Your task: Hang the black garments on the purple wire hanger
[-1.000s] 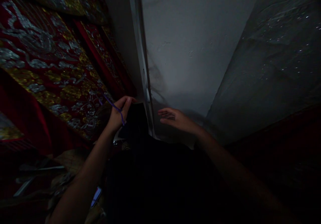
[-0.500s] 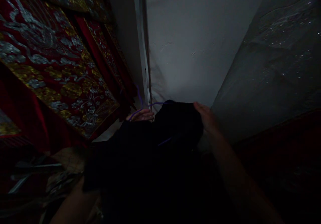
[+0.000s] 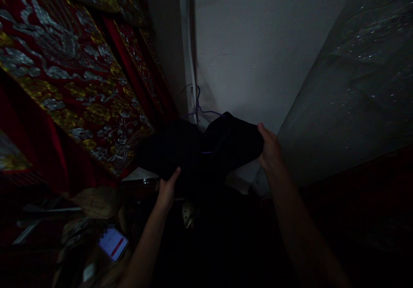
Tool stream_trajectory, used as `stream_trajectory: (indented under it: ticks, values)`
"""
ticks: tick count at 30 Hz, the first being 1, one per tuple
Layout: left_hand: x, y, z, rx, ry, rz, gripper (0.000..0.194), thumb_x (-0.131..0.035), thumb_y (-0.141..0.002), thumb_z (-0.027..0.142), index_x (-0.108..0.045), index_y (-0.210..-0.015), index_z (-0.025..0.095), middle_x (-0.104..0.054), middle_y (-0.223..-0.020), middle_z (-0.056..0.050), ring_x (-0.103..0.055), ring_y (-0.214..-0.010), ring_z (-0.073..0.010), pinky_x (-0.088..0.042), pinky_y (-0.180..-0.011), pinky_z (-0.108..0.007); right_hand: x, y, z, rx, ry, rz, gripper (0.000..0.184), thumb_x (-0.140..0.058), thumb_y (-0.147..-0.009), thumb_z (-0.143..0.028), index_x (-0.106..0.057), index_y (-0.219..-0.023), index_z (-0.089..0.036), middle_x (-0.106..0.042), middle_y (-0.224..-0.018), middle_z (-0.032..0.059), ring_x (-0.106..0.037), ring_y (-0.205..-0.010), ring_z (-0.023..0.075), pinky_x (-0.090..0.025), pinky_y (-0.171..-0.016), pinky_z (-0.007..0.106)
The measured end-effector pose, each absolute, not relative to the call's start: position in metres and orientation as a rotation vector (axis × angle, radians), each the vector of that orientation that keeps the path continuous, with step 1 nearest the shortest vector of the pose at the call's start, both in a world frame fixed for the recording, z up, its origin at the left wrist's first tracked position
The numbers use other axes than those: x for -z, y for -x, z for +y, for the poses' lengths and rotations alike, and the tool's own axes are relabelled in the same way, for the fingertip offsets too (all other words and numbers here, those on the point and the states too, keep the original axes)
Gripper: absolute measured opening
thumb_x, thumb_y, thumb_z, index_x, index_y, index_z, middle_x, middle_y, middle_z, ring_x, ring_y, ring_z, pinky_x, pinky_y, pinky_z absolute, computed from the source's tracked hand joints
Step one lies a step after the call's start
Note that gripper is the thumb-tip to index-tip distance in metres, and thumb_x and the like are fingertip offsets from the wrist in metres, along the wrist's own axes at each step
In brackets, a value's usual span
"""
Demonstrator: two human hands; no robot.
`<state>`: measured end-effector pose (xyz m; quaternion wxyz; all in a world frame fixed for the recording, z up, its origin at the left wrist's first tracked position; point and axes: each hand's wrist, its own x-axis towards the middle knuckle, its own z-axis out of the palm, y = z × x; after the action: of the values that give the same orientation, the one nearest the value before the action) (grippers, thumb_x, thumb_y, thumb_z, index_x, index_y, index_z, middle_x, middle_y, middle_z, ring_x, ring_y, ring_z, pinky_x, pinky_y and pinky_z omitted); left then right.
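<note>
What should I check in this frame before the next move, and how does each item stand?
1. Left hand gripping the dark cloth: ok, thumb over its lower edge.
2. Right hand gripping the cloth: ok, thumb at its outer end.
3. Purple hanger within the cloth: ok, its neck rises above the cloth and one arm runs down to it.
4. Hanger hook borne by something: cannot tell; it shows against the pale upright strip, contact unclear.
5. Light enough to read the cloth's folds: not ok, most of it is near black.
</note>
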<state>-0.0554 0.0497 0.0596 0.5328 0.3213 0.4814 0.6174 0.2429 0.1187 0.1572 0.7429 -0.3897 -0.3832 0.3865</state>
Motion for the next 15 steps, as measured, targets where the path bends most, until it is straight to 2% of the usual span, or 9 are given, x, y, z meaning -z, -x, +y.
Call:
stream_trajectory:
  ticks: [3, 6, 7, 10, 12, 15]
  values:
    - [-0.047, 0.051, 0.036, -1.566, -0.641, 1.194, 0.062, -0.080, -0.079, 0.032, -0.054, -0.135, 0.026, -0.056, -0.147, -0.007, -0.050, -0.138, -0.0264, -0.040, -0.118, -0.043, -0.128, -0.248, 0.103, -0.539, 0.957, -0.790, 0.036, -0.072, -0.076, -0.051, -0.065, -0.094, -0.020, -0.070, -0.097, 0.0050, -0.066, -0.100, 0.0221, -0.052, -0.085, 0.034]
    - [-0.042, 0.046, 0.024, -1.554, -0.593, 1.199, 0.059, -0.079, -0.080, 0.034, -0.054, -0.134, 0.029, -0.055, -0.148, -0.005, -0.050, -0.138, -0.0260, -0.041, -0.118, -0.044, -0.093, -0.224, 0.069, -0.206, 1.074, -0.701, 0.038, -0.070, -0.080, -0.045, -0.059, -0.109, -0.023, -0.062, -0.119, 0.0064, -0.060, -0.106, 0.0197, -0.048, -0.091, 0.032]
    - [-0.041, 0.045, 0.021, -1.544, -0.590, 1.208, 0.058, -0.079, -0.080, 0.036, -0.055, -0.133, 0.030, -0.056, -0.147, -0.004, -0.050, -0.139, -0.0264, -0.041, -0.117, -0.045, -0.082, -0.209, 0.055, -0.223, 1.117, -0.687, 0.035, -0.067, -0.082, -0.046, -0.058, -0.107, -0.024, -0.062, -0.115, 0.0058, -0.060, -0.103, 0.0196, -0.047, -0.090, 0.031]
    - [-0.043, 0.038, 0.012, -1.519, -0.586, 1.199, 0.057, -0.080, -0.079, 0.037, -0.057, -0.131, 0.030, -0.058, -0.146, -0.005, -0.051, -0.137, -0.0274, -0.043, -0.117, -0.045, -0.052, -0.156, 0.025, -0.727, 1.225, -0.946, 0.031, -0.063, -0.083, -0.054, -0.060, -0.089, -0.024, -0.062, -0.083, 0.0019, -0.059, -0.078, 0.0199, -0.048, -0.072, 0.030]
    - [-0.046, 0.034, 0.007, -1.506, -0.573, 1.174, 0.058, -0.082, -0.076, 0.035, -0.058, -0.129, 0.029, -0.060, -0.143, -0.005, -0.053, -0.136, -0.0278, -0.043, -0.116, -0.045, -0.037, -0.127, 0.017, -1.007, 1.221, -1.156, 0.033, -0.060, -0.084, -0.056, -0.060, -0.079, -0.023, -0.063, -0.076, 0.0023, -0.059, -0.075, 0.0212, -0.047, -0.071, 0.032]
    - [-0.050, 0.033, 0.002, -1.486, -0.563, 1.160, 0.057, -0.083, -0.075, 0.034, -0.060, -0.126, 0.027, -0.064, -0.137, -0.007, -0.056, -0.132, -0.0290, -0.045, -0.114, -0.045, -0.026, -0.105, 0.021, -1.105, 1.158, -1.307, 0.031, -0.057, -0.086, -0.051, -0.062, -0.074, -0.022, -0.067, -0.077, 0.0041, -0.061, -0.080, 0.0236, -0.045, -0.077, 0.034]
